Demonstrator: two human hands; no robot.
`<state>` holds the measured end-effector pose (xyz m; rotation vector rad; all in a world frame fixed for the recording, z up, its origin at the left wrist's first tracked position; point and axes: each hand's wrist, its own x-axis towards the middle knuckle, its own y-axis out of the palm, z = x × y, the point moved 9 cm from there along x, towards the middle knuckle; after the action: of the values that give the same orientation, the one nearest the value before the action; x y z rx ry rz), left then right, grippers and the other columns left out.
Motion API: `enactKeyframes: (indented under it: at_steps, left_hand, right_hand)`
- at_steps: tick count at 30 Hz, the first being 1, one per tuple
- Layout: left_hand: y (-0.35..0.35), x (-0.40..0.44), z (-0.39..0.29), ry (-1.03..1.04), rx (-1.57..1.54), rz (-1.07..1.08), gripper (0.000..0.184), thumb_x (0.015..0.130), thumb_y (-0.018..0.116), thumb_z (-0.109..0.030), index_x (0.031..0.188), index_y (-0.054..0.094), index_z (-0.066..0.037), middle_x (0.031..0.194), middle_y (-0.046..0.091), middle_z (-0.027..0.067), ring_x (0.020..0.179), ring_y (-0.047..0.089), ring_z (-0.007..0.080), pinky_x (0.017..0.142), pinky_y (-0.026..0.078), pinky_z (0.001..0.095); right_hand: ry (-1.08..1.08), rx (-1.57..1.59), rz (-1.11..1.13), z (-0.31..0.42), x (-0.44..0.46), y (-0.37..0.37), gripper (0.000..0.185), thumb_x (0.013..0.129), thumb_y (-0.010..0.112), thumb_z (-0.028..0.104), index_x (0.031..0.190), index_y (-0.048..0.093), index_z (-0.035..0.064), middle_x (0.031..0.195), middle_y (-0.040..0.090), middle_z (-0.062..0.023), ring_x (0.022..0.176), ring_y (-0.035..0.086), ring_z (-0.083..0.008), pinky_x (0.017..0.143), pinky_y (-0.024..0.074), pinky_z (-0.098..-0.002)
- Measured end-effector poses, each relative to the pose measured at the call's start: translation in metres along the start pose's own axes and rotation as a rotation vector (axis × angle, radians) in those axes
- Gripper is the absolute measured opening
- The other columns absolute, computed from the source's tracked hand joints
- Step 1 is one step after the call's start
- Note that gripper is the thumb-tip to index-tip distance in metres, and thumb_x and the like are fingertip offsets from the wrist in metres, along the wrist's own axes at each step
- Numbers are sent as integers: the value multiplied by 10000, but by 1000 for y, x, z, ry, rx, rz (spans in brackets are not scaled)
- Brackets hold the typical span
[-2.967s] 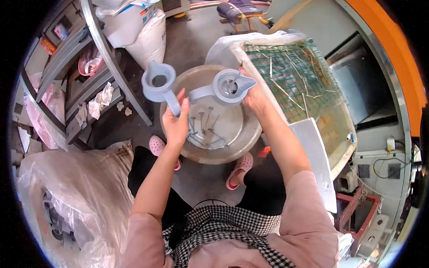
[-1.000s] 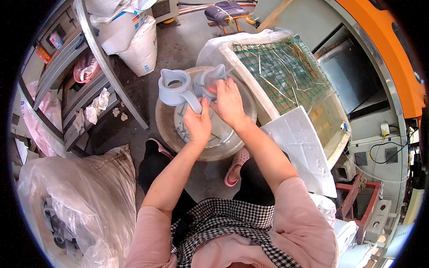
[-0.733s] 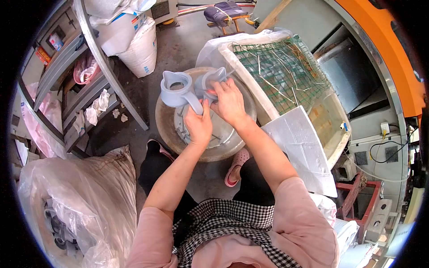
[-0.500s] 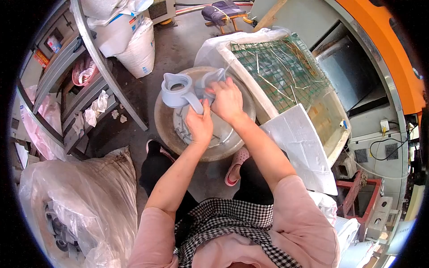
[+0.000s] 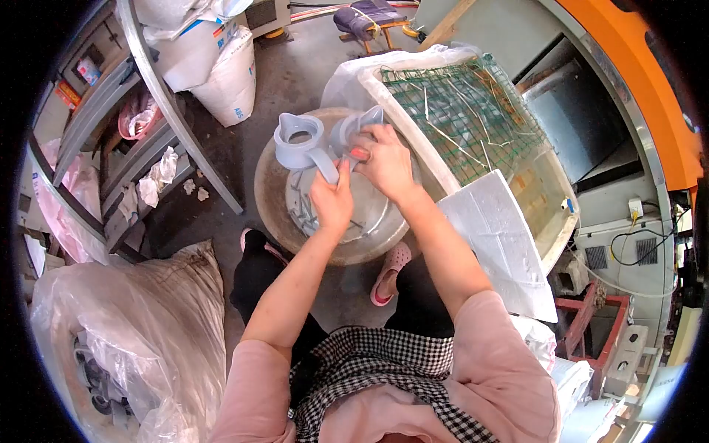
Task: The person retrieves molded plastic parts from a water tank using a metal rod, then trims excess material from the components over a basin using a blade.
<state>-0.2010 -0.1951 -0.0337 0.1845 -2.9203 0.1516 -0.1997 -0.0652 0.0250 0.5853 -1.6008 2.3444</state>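
Note:
My left hand (image 5: 332,199) is closed round the handle of a grey-blue spouted plastic part (image 5: 299,142), whose ring opening faces up. Close beside it is a second such part (image 5: 347,131), partly hidden behind my right hand (image 5: 385,162). The right fingers are bent round this second part, and something small and red-orange (image 5: 360,153) shows at them. Whether the left fingers also touch the second part cannot be made out. Both parts are above a large round basin (image 5: 269,214), in which several thin grey sticks (image 5: 303,210) lie.
A white tub (image 5: 436,173) covered with green netting (image 5: 461,122) stands to the right, a white board (image 5: 502,244) against it. At the left are a metal rack (image 5: 177,111) and a clear plastic bag (image 5: 148,325) of grey parts. White sacks (image 5: 229,81) stand behind.
Since the earliest frame, both hands have come together over the basin, bringing the two parts side by side. Most recently both hands have shifted slightly to the right.

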Motion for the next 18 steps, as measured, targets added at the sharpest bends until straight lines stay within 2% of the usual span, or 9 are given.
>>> enactKeyframes:
  at_steps: [2, 4, 7, 9, 10, 12, 13, 15, 18]
  left_hand:
    - [1, 3, 2, -1, -5, 14, 266, 840, 634, -190, 899, 603, 68, 761, 635, 144, 688, 591, 193, 644, 457, 318]
    - [6, 5, 25, -127, -228, 38, 255, 835, 647, -182, 897, 603, 62, 756, 621, 89, 679, 552, 129, 630, 448, 277]
    - [0, 9, 30, -93, -297, -12, 211, 837, 648, -154, 915, 586, 32, 791, 605, 47, 659, 547, 89, 574, 445, 229]
    - [-2, 9, 22, -98, -322, -4, 209, 833, 653, -149, 905, 594, 38, 774, 605, 43, 663, 536, 81, 586, 436, 226]
    - [-3, 8, 15, -108, -349, 7, 208, 829, 658, -145, 895, 602, 44, 757, 604, 39, 667, 525, 73, 597, 428, 223]
    - [-6, 7, 5, -85, -361, 21, 198, 830, 657, -137, 895, 601, 41, 756, 604, 39, 662, 522, 69, 591, 425, 217]
    - [-7, 7, -1, -63, -375, 28, 188, 830, 656, -130, 895, 601, 38, 755, 603, 39, 657, 518, 65, 585, 423, 211]
    - [-11, 6, -10, -45, -394, 37, 185, 833, 653, -132, 892, 601, 35, 758, 604, 40, 657, 526, 72, 581, 427, 215]
    - [-21, 8, -28, -31, -436, 56, 179, 836, 650, -138, 886, 600, 26, 767, 607, 40, 653, 542, 84, 574, 435, 223]
  right_hand:
    - [65, 144, 8, -7, -1, -8, 403, 586, 747, 106, 978, 654, 81, 1131, 541, -67, 966, 547, -259, 775, 498, -343]
    - [130, 291, 15, -16, 0, -14, 387, 611, 750, 91, 982, 646, 54, 1144, 531, -71, 940, 563, -241, 756, 504, -337]
    - [-4, 620, -303, -29, 5, -52, 261, 690, 738, 80, 911, 628, -5, 1011, 588, -94, 783, 588, -177, 705, 499, -298]
    - [423, 847, -479, -84, -6, -54, 209, 782, 695, 147, 805, 589, -33, 833, 621, -104, 668, 577, -128, 662, 474, -259]
    - [423, 848, -482, -89, -7, -57, 209, 782, 695, 147, 805, 589, -33, 833, 621, -104, 668, 577, -128, 662, 474, -259]
    - [708, 758, -194, -108, -15, -33, 265, 834, 649, 226, 793, 558, -19, 710, 618, -93, 660, 577, -112, 631, 455, -249]
    - [709, 759, -199, -108, -16, -31, 265, 834, 649, 226, 793, 558, -19, 710, 618, -93, 660, 577, -112, 631, 455, -249]
    - [516, 545, -180, -93, -10, -29, 339, 874, 580, 319, 867, 540, -18, 744, 621, -106, 656, 592, -142, 607, 451, -287]
    - [510, 621, -97, -86, -16, -15, 354, 918, 477, 356, 940, 516, 5, 743, 614, -107, 697, 600, -196, 648, 447, -328]
